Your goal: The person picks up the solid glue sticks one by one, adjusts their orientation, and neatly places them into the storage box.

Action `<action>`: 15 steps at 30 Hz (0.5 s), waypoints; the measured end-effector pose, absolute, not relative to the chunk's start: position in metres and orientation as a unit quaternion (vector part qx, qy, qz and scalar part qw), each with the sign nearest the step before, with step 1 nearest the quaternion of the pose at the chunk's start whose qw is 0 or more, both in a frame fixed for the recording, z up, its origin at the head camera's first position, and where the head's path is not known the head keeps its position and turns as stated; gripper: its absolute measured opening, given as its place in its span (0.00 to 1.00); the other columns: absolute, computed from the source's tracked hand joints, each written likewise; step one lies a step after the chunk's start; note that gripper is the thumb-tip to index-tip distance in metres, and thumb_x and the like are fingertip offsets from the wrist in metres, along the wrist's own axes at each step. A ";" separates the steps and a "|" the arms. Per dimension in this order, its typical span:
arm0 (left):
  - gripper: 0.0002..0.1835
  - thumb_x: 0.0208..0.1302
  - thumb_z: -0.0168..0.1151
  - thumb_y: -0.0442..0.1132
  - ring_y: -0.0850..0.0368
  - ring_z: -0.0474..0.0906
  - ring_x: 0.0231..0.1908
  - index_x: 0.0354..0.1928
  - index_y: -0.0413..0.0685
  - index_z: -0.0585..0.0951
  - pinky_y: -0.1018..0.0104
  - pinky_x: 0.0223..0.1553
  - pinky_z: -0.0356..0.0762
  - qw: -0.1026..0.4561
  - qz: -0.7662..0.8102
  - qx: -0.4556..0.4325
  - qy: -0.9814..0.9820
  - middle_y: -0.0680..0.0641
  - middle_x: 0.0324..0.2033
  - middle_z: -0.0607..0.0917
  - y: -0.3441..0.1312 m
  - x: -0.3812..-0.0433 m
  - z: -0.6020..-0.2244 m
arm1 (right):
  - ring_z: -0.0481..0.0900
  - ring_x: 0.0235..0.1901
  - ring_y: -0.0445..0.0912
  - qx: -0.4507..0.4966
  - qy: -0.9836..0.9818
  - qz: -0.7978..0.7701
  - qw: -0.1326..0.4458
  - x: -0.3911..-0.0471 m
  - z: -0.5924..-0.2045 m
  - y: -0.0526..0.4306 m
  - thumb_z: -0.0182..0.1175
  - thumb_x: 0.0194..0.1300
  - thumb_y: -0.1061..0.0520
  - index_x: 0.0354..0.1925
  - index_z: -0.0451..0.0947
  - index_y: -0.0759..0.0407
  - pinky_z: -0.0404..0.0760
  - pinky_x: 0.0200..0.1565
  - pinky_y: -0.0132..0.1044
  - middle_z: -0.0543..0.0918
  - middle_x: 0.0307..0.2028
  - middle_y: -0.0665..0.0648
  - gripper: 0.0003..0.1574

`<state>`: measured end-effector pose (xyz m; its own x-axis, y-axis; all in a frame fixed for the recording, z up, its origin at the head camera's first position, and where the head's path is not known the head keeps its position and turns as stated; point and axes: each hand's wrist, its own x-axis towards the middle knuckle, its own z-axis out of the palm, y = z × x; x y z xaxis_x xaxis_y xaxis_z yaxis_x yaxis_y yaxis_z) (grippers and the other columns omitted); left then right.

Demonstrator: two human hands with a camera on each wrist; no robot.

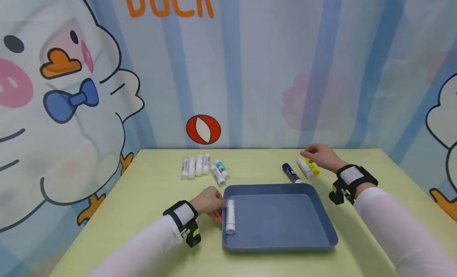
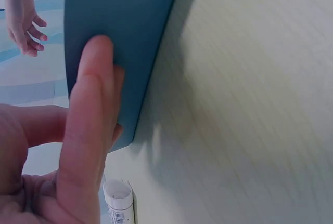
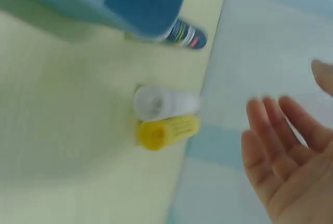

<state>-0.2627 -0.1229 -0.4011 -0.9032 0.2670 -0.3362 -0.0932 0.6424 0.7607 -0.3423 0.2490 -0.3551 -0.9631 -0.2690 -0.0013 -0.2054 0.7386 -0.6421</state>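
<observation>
A white glue stick (image 1: 230, 217) lies along the left inside wall of a blue-grey tray (image 1: 278, 245). My left hand (image 1: 210, 203) is at the tray's left side, its extended fingers (image 2: 96, 63) touching the outer wall. The thumb's tip is hidden behind them. At the back right, my right hand (image 1: 323, 157) hovers over a yellow stick (image 1: 315, 169) and a white glue stick (image 1: 304, 168) lying side by side. In the right wrist view its fingers (image 3: 270, 141) are spread loosely, away from both sticks.
A navy glue stick (image 1: 290, 172) lies just behind the tray's rear rim (image 1: 264, 185). Several white glue sticks (image 1: 191, 168) form a row at the back left, beside a green-and-white one (image 1: 222, 169). A printed curtain (image 1: 250, 70) stands behind the yellow-green table (image 1: 171, 197).
</observation>
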 end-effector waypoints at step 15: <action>0.10 0.66 0.58 0.29 0.60 0.78 0.14 0.25 0.35 0.77 0.69 0.19 0.80 0.222 0.430 0.051 0.873 0.43 0.16 0.82 -0.121 -0.260 -0.403 | 0.75 0.42 0.64 -0.019 0.957 -0.283 0.064 -0.376 -0.399 0.283 0.49 0.73 0.47 0.62 0.57 0.84 0.79 0.39 0.48 0.65 0.57 0.82 0.41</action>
<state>-0.2601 -0.1209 -0.4025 -0.8964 0.2795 -0.3441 -0.1025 0.6244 0.7744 -0.3760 0.2826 -0.3990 -0.9912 -0.0714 -0.1111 0.0006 0.8387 -0.5446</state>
